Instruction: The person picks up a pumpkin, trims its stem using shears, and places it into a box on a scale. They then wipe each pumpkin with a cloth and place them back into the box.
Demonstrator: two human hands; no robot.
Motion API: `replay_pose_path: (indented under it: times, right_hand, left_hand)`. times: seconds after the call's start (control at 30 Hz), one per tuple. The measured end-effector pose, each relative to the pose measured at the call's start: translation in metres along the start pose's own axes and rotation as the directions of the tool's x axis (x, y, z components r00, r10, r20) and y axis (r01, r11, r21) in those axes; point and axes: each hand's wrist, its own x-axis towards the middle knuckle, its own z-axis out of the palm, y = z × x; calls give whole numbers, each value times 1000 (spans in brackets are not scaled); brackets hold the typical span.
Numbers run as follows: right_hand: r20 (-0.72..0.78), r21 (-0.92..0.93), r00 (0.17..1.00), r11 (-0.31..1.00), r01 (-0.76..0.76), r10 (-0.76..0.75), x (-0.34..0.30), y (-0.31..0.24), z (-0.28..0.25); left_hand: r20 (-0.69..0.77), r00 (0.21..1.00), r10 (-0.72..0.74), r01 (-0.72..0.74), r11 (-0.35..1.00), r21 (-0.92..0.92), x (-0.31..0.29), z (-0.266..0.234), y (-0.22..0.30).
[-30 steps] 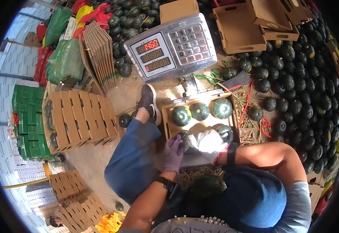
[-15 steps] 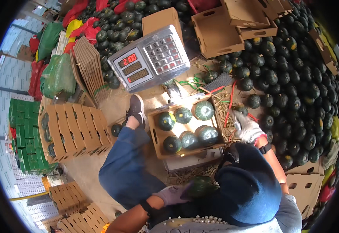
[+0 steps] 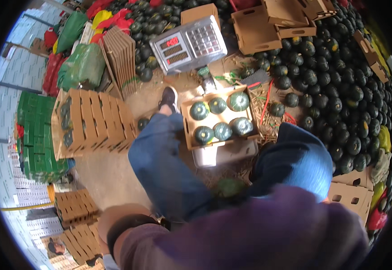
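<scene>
My left hand (image 3: 259, 231), in a purple-tinged glove, is raised very close in the lower part of the view. It is blurred, and its fingers cannot be made out. A black band (image 3: 131, 220) circles that wrist. My right hand is out of sight. Beyond my knees, an open cardboard box (image 3: 188, 128) sits on the scale platform (image 3: 229, 154). Several dark green squashes (image 3: 223, 130) lie inside it in two rows. Another squash (image 3: 228, 186) is between my legs, partly covered by the raised hand.
The scale's display head (image 3: 189, 45) stands beyond the box. Heaped squashes (image 3: 335, 103) spread along the right, with empty cardboard trays (image 3: 256, 33) at their far edge. Stacked filled boxes (image 3: 92, 119), folded cardboard (image 3: 119, 60) and green crates (image 3: 38, 139) stand at the left.
My left hand has left the squash between my legs and risen close to the view. My right hand, earlier right of the box near the straw, has gone from sight. The scale's reading differs.
</scene>
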Motion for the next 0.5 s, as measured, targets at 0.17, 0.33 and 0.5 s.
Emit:
replay_pose_path:
  times: [0.17,0.33,0.5]
  right_hand:
    - [-164,-9,984,998,66,-66,12,33,3]
    - [-275,-119,911,951,284,-306,33,5,-23]
    - [-277,-325,747,790,519,-604,54,-26,-38]
  left_hand:
    - [-56,997,61,-56,994,99,-10,1,27]
    - [188,973,-132,123,991,57,-50,56,-46]
    - [315,648,-693,630,721,289,-202,215,-156]
